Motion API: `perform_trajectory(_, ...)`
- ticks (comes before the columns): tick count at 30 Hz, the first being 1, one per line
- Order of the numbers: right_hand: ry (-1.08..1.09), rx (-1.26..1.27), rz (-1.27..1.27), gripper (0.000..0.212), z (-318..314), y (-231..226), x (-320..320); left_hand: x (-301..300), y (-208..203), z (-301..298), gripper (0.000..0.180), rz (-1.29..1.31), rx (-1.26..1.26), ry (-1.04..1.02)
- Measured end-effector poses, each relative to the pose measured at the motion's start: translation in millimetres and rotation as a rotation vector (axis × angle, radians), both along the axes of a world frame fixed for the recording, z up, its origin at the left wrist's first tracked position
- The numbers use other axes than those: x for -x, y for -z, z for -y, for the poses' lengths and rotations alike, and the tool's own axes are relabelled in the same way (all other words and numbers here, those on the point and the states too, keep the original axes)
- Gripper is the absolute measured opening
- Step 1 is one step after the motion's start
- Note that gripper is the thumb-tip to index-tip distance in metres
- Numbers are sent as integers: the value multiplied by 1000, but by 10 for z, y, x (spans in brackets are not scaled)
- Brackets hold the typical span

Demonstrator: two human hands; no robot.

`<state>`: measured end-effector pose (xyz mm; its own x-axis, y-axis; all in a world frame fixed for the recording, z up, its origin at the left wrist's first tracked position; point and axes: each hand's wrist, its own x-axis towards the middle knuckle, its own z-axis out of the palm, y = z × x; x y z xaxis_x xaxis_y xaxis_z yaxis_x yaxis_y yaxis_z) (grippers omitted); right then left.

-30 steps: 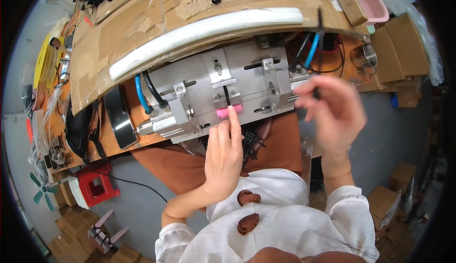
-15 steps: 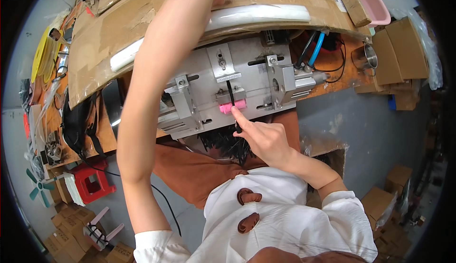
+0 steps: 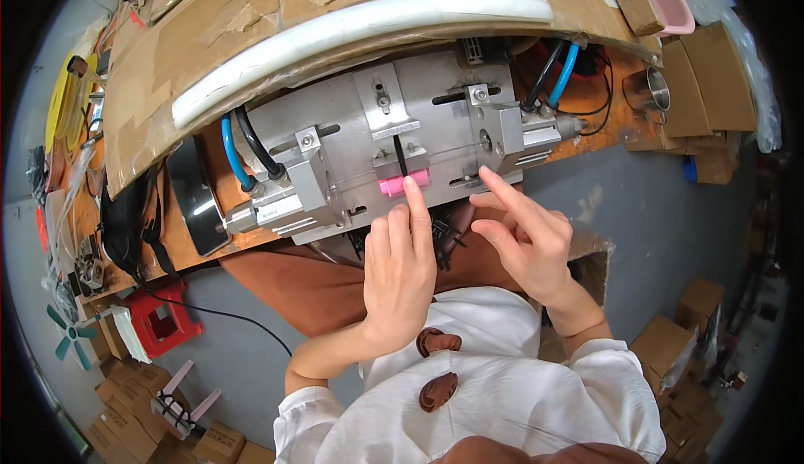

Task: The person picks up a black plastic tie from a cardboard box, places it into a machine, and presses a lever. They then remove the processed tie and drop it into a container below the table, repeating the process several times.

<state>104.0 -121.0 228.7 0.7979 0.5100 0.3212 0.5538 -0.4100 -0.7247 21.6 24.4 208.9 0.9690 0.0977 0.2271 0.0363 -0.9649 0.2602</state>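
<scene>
A metal fixture plate (image 3: 276, 116) lies at the table's near edge with a steel cylinder block on each side. At its middle a thin black strip (image 3: 399, 154) runs from a small bracket (image 3: 383, 100) down to a pink block (image 3: 390, 188). My left hand (image 3: 398, 284) has its index finger stretched onto the pink block, at the strip's near end; its other fingers are curled, with nothing seen in them. Beside the right-hand cylinder block (image 3: 501, 141), my right hand (image 3: 536, 246) is held up, thumb and fingers apart. Several black pieces (image 3: 448, 238) lie below the plate.
A cardboard sheet (image 3: 251, 37) with a white padded edge (image 3: 360, 41) overhangs the fixture. Blue hoses (image 3: 566, 74) and black hoses join the cylinders. A phone-like black slab (image 3: 198, 200) lies left; a metal cup (image 3: 646, 94) stands right. A red stool (image 3: 163, 322) is on the floor.
My left hand has come back from the far cardboard to the pink block. My right hand has let go of the black strip's end and moved right, its fingers opening.
</scene>
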Motion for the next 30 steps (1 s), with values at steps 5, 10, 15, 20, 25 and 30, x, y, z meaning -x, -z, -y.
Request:
perform_trajectory(5,-10,-54,-43,55,6,-72,23,-32,-93,-33,70,-19,-35,-9)
perform_trajectory(10,7,-178,-76,49,57,-131,25,62,-196,-83,68,32,44,23)
perform_trajectory(15,-466,-400,122,27,-66,-757,-100,280,-934,-399,50,309,706,365)
perform_trajectory(20,-671,-776,-240,9,-314,-1379,569,469,-1392,-179,43,1089,1100,826)
perform_trajectory(25,-1045,-772,84,18,-118,-1474,537,1107,-1729,-208,8,938,1406,572)
perform_trajectory(30,-979,-1352,514,13,62,-1358,672,1055,-1222,-260,9,1345,1211,887)
